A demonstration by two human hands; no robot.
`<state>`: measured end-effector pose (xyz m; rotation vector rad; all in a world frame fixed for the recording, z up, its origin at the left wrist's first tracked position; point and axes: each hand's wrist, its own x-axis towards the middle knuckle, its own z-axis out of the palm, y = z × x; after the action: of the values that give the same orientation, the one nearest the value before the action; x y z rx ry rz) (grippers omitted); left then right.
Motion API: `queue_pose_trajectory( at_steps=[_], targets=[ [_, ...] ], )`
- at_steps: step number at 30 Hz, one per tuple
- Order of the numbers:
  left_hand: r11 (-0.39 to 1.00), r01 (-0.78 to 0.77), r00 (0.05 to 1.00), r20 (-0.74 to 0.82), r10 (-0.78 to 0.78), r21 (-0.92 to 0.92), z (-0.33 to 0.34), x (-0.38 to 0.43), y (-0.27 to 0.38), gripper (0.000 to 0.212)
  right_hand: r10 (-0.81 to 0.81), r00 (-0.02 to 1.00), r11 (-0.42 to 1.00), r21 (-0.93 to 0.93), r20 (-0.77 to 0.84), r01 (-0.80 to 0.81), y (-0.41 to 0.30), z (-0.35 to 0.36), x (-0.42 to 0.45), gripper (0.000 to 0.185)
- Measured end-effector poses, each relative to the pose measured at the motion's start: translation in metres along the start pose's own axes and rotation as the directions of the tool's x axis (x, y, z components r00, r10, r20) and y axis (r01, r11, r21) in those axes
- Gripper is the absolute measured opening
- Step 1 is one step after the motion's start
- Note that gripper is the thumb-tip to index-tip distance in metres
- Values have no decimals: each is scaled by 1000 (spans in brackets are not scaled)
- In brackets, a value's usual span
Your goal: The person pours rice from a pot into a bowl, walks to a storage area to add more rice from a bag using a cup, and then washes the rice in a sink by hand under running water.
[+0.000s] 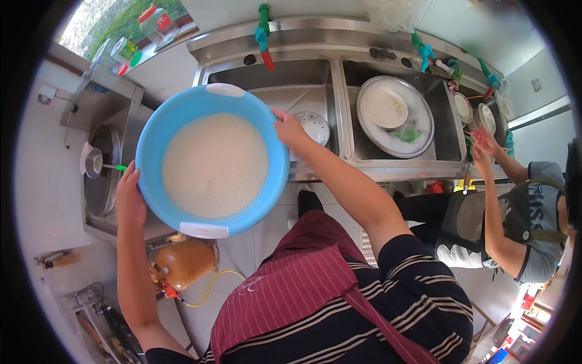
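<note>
Both my hands grip the rim of a large light-blue plastic basin, with two white handle pads on its edge. White rice covers its bottom. On the basin's left side is my left hand, its fingers mostly hidden behind the rim. My right hand grasps the opposite side, at the upper right. The basin is held up in front of the stainless-steel sink and covers part of its left compartment. A patterned bowl lies in that compartment, just beyond my right hand.
The middle compartment holds a metal basin of suds and a white bowl. A co-worker stands at the right compartment. Left are a wok burner station and a ladle. An orange gas cylinder with a yellow hose stands below.
</note>
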<state>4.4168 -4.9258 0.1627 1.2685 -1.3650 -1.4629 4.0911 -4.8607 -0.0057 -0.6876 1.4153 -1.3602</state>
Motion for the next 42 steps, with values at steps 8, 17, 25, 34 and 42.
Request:
queue_pose_trajectory(
  at_steps=[8,17,25,34,42],
  targets=[
    [981,153,978,127,-168,123,36,194,-46,36,22,982,1000,11,-185,-21,26,-17,88,51],
    [900,201,917,249,-312,386,94,291,-108,35,243,916,895,-291,-319,-338,90,-56,125,42],
    [861,215,899,251,-358,461,118,336,-189,44,469,867,691,-542,-169,-479,113,-98,132,27],
    [467,-166,881,343,-325,868,135,368,-215,60,94,996,349,-936,-4,-37,2,-98,146,39],
    [670,-264,821,526,-220,693,166,394,-232,62,143,983,414,-909,116,47,-178,-8,184,47]
  ],
)
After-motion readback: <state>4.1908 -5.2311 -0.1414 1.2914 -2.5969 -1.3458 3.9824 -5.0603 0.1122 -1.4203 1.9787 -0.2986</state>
